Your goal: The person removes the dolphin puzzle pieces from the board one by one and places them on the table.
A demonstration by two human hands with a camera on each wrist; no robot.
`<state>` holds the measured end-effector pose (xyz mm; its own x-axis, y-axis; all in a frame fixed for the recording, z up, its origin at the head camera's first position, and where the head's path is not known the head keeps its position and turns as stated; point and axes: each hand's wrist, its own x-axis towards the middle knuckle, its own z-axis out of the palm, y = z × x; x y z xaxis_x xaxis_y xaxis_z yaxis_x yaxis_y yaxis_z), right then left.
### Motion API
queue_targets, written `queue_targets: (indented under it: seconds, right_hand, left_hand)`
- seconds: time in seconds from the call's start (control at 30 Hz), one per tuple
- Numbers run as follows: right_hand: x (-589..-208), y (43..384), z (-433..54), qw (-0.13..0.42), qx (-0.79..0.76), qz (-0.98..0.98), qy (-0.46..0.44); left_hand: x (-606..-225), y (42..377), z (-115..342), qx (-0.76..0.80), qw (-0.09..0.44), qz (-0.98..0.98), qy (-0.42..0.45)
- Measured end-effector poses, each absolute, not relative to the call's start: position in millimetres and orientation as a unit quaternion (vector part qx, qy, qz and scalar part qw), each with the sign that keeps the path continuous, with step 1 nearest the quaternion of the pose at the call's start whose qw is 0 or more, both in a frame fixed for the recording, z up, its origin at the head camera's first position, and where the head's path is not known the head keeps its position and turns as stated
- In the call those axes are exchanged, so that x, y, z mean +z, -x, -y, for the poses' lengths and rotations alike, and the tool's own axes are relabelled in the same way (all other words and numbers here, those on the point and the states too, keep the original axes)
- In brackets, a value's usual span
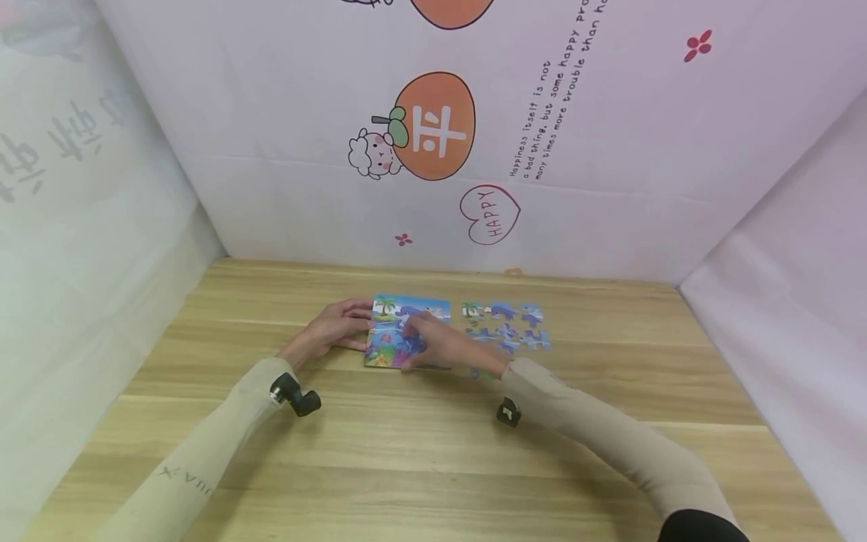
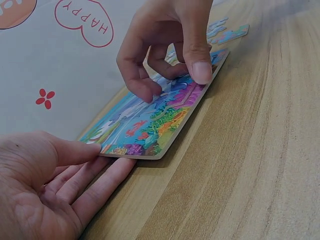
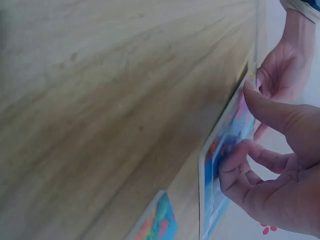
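A picture puzzle board (image 1: pixel 382 337) with a palm tree, dolphins and coral lies on the wooden table. At its left edge, my left hand (image 1: pixel 333 327) pinches the corner, thumb on top and fingers beneath, as the left wrist view shows. Over the board's right half is my right hand (image 2: pixel 167 35). Its thumb rests by the near edge and its bent fingers touch the picture, thumb and fingers spread apart. No piece shows between them. Loose jigsaw pieces (image 1: pixel 503 311) lie in rows to the right of the board, partly hidden by the right wrist.
The wooden table (image 1: pixel 406 467) stretches toward me below the board. A white printed cloth (image 1: pixel 305 181) hangs behind it, with more cloth at both sides. In the right wrist view, a coral-coloured puzzle piece (image 3: pixel 161 220) lies beside the board.
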<state>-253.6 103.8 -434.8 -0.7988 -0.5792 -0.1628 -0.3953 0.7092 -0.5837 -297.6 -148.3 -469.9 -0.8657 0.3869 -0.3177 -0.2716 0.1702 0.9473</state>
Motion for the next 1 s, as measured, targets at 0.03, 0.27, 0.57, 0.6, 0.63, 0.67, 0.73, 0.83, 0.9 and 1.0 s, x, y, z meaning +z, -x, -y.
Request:
queue_targets:
  seconds: [0.03,0.27,0.57,0.6,0.63,0.67,0.73,0.83,0.9,1.0]
  right_hand:
    - [-435.2,252.8,-102.7,0.170,-0.269,-0.910,0.265]
    - [-436.0,249.2,-96.5,0.168,-0.270,-0.920,0.228]
    - [-432.3,246.4,-93.3,0.160,-0.270,-0.925,0.216]
    - [-431.8,246.2,-92.7,0.158,-0.273,-0.924,0.217]
    - [-431.7,246.1,-92.5,0.159,-0.274,-0.922,0.222]
    - [-431.5,246.1,-92.1,0.158,-0.277,-0.920,0.229]
    - [-431.0,246.7,-91.7,0.151,-0.281,-0.915,0.249]
    - [-431.3,248.9,-93.6,0.151,-0.281,-0.906,0.277]
    - [-432.5,251.5,-95.8,0.155,-0.284,-0.902,0.287]
    - [-435.0,255.8,-100.5,0.180,-0.309,-0.891,0.280]
  left_hand:
    - [-469.9,297.4,148.3,0.642,0.257,-0.721,-0.040]
    - [-467.5,296.5,148.5,0.640,0.257,-0.723,-0.040]
    - [-467.7,295.7,147.8,0.639,0.260,-0.723,-0.043]
    - [-467.6,295.7,148.1,0.638,0.260,-0.724,-0.044]
    - [-467.6,295.9,148.4,0.637,0.259,-0.724,-0.044]
    - [-467.5,296.2,148.8,0.637,0.258,-0.725,-0.045]
    - [-466.9,296.7,149.9,0.637,0.255,-0.726,-0.045]
    - [-466.7,297.8,150.1,0.640,0.253,-0.724,-0.045]
    - [-467.4,298.6,149.7,0.640,0.255,-0.723,-0.043]
    - [-469.0,299.4,148.5,0.637,0.259,-0.725,-0.039]
